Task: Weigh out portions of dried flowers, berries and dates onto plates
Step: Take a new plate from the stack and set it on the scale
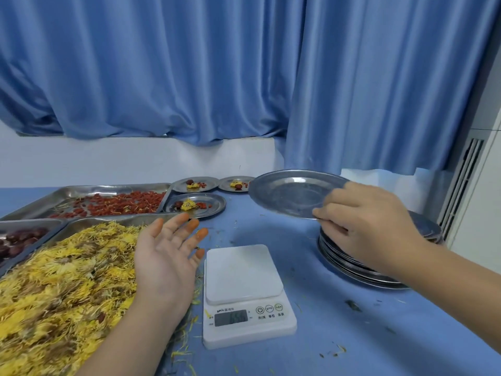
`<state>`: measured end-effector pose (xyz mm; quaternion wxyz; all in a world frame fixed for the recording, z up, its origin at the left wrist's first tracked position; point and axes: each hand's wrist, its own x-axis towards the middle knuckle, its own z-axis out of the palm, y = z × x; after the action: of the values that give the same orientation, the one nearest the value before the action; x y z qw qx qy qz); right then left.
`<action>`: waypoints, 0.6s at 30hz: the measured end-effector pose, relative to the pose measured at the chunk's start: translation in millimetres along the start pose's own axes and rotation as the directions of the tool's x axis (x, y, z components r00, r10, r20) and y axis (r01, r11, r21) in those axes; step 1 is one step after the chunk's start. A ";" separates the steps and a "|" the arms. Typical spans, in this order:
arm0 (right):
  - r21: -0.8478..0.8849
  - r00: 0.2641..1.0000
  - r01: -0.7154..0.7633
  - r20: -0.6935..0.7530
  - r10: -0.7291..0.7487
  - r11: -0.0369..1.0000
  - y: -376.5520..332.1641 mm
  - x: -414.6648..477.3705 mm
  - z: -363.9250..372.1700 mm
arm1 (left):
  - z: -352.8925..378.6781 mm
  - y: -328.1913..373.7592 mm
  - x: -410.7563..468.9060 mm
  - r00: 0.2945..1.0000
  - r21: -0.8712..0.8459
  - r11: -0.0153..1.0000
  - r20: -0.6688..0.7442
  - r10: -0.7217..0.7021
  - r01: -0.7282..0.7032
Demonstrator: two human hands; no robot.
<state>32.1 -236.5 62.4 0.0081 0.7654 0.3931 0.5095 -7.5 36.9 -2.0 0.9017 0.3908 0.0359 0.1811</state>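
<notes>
Plate [292,194]: empty steel, tilted, held above the plate stack [352,264], at 1 o'clock from the scale [244,291].
Right hand [363,226]: pinches the plate's near rim, fingers curled under it.
Left hand [165,253]: spread wide, palm showing, fingertips stained orange, holding nothing, at 9 o'clock of the scale.
Stock: dried flowers [62,280] at 9 o'clock, berries [116,203] at 11, dates [19,240] at 10.
Filled plates [195,204]: three, at 12 o'clock.
Scale platform: bare; display too blurred to read.
Risk: the rim-only pinch may let the tilted plate slip; set off-centre, it could rock or cover the display; stray petals on the platform would skew the reading.
</notes>
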 end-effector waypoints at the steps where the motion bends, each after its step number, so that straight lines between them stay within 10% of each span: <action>1: 0.027 1.000 0.022 0.008 -0.022 0.999 -10.7 -2.0 7.7 | 0.7 -0.1 -0.5 0.999 0.030 0.998 -0.018 0.049 -0.049; 18: 0.301 0.989 0.030 0.126 -0.071 0.953 -88.7 -41.5 73.7 | -3.5 2.5 5.7 0.988 0.096 0.986 -0.056 0.145 -0.139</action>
<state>30.3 -172.0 -41.7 -0.0679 0.7804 0.4835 0.3906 -3.7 42.9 -2.3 0.8659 0.4276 0.0447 0.2555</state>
